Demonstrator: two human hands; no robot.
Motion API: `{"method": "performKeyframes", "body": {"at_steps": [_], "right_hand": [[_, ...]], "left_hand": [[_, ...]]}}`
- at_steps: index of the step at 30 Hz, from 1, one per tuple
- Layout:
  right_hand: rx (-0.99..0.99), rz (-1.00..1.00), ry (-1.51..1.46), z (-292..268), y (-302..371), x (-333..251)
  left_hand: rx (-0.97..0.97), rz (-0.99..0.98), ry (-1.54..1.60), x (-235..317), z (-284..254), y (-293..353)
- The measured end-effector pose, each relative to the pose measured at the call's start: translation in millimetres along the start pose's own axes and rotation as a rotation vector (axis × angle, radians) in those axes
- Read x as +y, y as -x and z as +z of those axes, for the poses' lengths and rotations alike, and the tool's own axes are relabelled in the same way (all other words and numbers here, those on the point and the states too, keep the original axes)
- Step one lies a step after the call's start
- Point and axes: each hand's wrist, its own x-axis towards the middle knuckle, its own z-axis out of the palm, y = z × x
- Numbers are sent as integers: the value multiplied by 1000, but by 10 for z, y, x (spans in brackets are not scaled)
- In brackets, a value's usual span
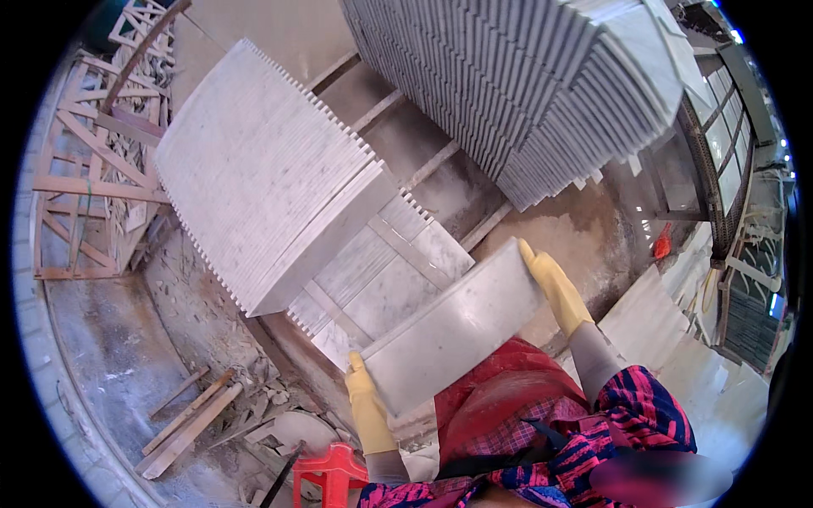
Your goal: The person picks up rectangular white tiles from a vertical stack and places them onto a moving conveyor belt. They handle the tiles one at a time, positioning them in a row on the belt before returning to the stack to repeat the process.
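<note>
Just in front of the red apron point(500, 381), a pale stone slab point(461, 326) spans the gap between the person's two yellow-gloved hands. The left hand point(371, 411) grasps one short end and the right hand point(557, 289) the other; how far the fingers curl underneath is hidden. The slab lies at a slant, its right end farther from the body than its left. In this view its far edge overlaps the low tiles point(381, 284) beside the thick pile point(262, 178), though whether they touch cannot be told.

Handling it well probably means sharing the weight evenly between both ends, with the palms pressing inward and the fingers well under the rim. Thin stone seems likely to chip at its corners, so these are best held clear of the pile's jagged edge. Close to the body, the load should strain the back less. The red stool point(330, 470) near the left forearm calls for careful footing.
</note>
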Motion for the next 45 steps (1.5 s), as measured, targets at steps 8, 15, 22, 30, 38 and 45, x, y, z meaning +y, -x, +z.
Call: {"method": "performKeyframes", "body": {"at_steps": [8, 15, 22, 30, 38, 45], "right_hand": [[161, 104, -281, -843, 638, 1715], [286, 194, -608, -1558, 1232, 3444], [380, 335, -817, -1768, 1512, 4852], [445, 445, -942, -1949, 1483, 5648], [502, 525, -1035, -2502, 893, 5955], [555, 566, -1035, -3687, 115, 6039]], "left_hand": [[-218, 295, 18, 234, 622, 1063], [-423, 426, -33, 434, 1386, 2530], [-561, 610, -174, 176, 2540, 3757], [-668, 649, -367, 235, 3722, 4523], [-633, 657, -573, 597, 5152, 4777], [-720, 659, -574, 1219, 6616, 4734]]}}
